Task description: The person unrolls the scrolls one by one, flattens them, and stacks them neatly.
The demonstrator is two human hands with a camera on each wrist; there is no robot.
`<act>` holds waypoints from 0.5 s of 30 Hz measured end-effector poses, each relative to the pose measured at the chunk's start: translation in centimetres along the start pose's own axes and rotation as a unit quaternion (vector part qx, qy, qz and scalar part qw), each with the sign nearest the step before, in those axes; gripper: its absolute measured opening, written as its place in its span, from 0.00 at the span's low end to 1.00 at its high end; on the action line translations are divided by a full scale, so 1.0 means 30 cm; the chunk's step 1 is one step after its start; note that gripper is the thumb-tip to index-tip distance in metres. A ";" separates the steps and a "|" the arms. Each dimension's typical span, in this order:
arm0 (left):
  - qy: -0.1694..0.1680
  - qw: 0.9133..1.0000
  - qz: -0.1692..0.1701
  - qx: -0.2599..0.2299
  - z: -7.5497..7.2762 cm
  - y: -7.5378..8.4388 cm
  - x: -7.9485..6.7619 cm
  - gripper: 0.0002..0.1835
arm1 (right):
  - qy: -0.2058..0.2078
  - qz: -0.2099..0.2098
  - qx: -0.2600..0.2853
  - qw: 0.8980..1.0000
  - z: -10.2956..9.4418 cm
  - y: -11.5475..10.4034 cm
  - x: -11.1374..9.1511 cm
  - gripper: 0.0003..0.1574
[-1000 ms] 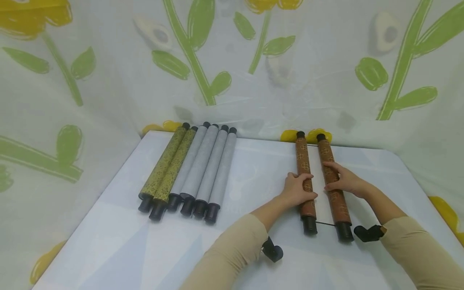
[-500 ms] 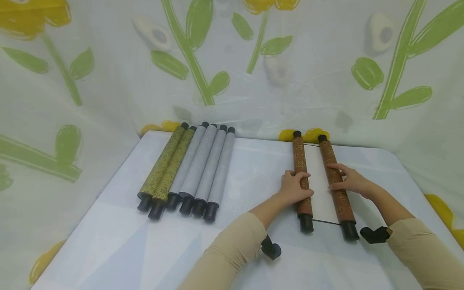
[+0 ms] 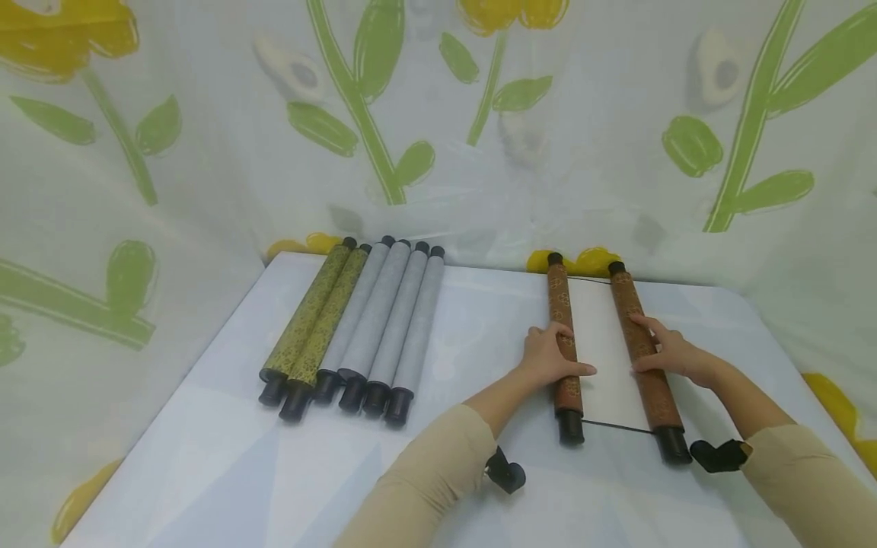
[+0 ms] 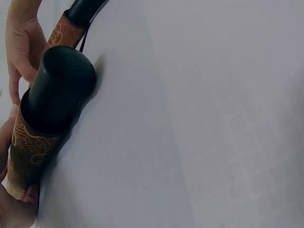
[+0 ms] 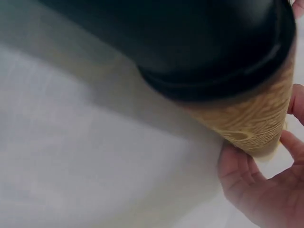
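A brown scroll (image 3: 603,323) lies on the right side of the white counter (image 3: 205,464), partly open. It has two fat rolls with black ends, and a strip of white paper (image 3: 613,392) shows between them. The left hand (image 3: 544,356) holds the left roll (image 3: 569,396), with its thumb reaching over toward the paper. The right hand (image 3: 678,356) has its thumb and fingers around the right roll (image 3: 661,399). Well apart, on the left, two green rolls (image 3: 329,320) and four gray rolls (image 3: 371,327) lie side by side. This looks like the spreading-out part, with just a bit of paper showing. The next move seems to call for both hands turning the rolls gently and evenly, so the paper stays straight and flat.
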State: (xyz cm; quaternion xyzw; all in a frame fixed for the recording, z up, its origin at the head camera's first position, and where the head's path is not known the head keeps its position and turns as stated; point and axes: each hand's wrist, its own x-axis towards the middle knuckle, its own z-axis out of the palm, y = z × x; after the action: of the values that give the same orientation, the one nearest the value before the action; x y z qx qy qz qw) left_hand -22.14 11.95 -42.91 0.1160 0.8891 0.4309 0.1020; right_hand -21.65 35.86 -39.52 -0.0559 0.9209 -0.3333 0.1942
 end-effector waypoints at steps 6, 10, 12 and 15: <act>-0.001 1.000 -0.019 -0.020 -0.014 -0.012 0.001 0.32 | -0.023 0.010 0.002 1.000 -0.005 0.011 -0.007 0.54; -0.026 0.999 -0.022 -0.020 -0.037 -0.020 0.001 0.30 | -0.043 0.007 0.006 0.999 -0.014 0.027 -0.011 0.49; -0.039 0.999 -0.020 -0.018 -0.054 -0.023 0.002 0.28 | -0.045 0.003 0.005 0.999 -0.020 0.033 -0.014 0.48; -0.049 0.999 -0.015 -0.014 -0.077 -0.026 0.005 0.26 | -0.036 0.000 -0.004 0.999 -0.026 0.036 -0.019 0.50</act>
State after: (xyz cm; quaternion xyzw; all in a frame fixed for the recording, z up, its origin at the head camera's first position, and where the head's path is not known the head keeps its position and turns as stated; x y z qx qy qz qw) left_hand -23.04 9.81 -42.14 0.1226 0.8784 0.4357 0.1535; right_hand -21.39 37.27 -39.47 -0.0689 0.9146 -0.3273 0.2273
